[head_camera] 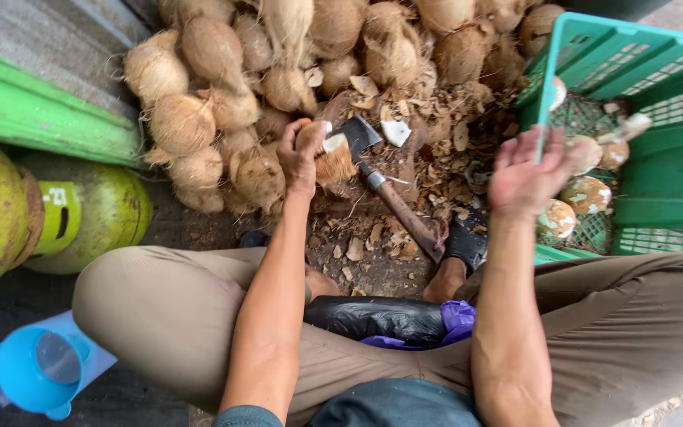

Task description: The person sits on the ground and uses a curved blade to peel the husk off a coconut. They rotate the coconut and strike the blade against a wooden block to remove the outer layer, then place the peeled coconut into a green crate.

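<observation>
Coconut (327,154) gripped in left hand (300,154)

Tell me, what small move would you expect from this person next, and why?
Probably the right hand comes back from the green crate to take the hatchet. That hand is open and empty over the crate, where peeled coconuts lie. The left hand has its grip on a husked coconut from the pile, and the hatchet stands free right beside it.

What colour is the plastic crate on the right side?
The crate is teal green, seen best in the head view.
</observation>
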